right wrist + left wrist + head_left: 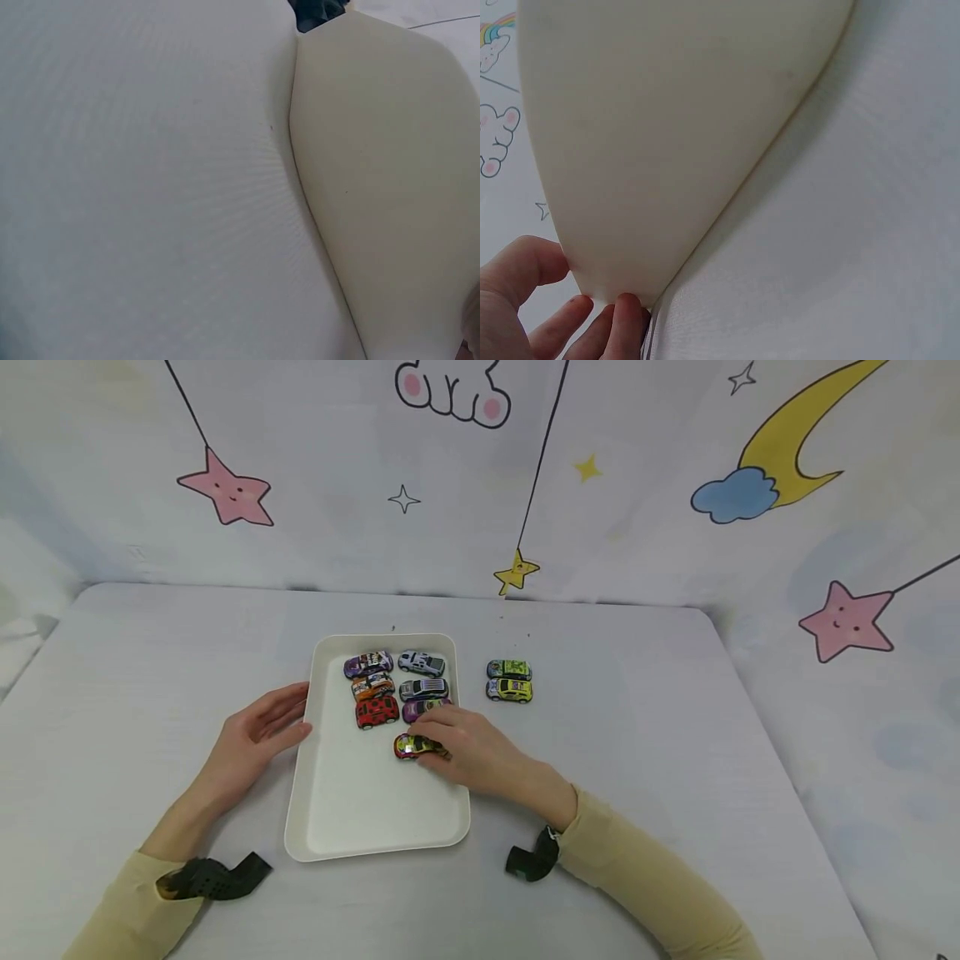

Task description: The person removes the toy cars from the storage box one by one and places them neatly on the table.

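Observation:
A white tray (360, 814) lies on the table, with toy cars grouped in its far half. Over the tray, my right hand (468, 752) pinches a shiny yellow-and-red toy car (412, 746); fingers cover its right end. Just beyond is a purple toy car (420, 709), partly hidden by this hand. A red toy car (377, 712) stands to its left. My left hand (258, 735) rests its fingertips against the tray's left side. In the left wrist view, the fingers (627, 322) touch the outer wall by the table. The right wrist view shows mostly tray wall (382, 172).
Right of the tray, a green toy car (509, 669) and a yellow toy car (509, 690) stand side by side on the table (637, 735). In the tray are also an orange-and-white car (372, 686) and two silvery cars (422, 662). A printed wall covering (322, 468) rises behind.

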Demonstrator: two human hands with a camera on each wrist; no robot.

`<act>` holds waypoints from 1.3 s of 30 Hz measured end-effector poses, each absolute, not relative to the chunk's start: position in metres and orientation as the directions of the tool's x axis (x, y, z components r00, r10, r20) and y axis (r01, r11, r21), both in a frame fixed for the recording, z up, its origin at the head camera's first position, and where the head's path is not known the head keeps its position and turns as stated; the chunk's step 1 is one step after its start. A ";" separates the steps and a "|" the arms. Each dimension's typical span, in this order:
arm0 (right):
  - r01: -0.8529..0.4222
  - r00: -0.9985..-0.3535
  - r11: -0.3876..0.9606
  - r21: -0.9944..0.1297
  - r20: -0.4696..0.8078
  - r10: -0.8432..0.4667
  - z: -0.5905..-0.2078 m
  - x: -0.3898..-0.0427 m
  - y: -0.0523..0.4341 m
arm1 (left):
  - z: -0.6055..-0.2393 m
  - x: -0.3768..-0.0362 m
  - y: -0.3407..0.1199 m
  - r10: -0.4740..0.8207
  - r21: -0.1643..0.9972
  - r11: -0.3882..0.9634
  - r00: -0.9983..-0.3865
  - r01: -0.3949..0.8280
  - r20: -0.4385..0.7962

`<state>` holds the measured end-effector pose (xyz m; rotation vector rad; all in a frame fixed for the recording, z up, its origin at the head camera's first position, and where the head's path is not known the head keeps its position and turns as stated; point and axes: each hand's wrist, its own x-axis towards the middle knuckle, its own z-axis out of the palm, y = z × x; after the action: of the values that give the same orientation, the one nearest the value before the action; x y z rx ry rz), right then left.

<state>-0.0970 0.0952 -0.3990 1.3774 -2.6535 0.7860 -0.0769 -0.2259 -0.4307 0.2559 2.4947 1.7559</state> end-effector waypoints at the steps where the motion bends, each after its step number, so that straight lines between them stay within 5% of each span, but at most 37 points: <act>1: -0.778 -0.602 0.475 -0.412 0.269 -0.752 -0.399 -0.097 0.095 | -0.431 -0.077 -0.226 0.183 0.941 0.326 -0.983 0.090 0.030; 9: -0.791 -0.591 0.478 -0.382 0.275 -0.758 -0.399 -0.097 0.096 | -0.432 -0.076 -0.226 0.183 0.942 0.321 -0.982 0.094 0.036; 21: -0.883 -0.470 0.424 -0.203 0.403 -0.786 -0.402 -0.096 0.096 | -0.431 -0.075 -0.226 0.183 0.942 0.324 -0.983 0.089 0.029; 39: -0.828 -0.557 0.372 -0.420 0.534 -0.636 -0.407 -0.097 0.105 | -0.432 -0.077 -0.227 0.185 0.954 0.287 -0.982 0.088 0.035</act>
<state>-0.0972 0.1052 -0.4066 1.2936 -2.3537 0.9685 -0.0768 -0.2268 -0.4321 0.2610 2.4527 1.8097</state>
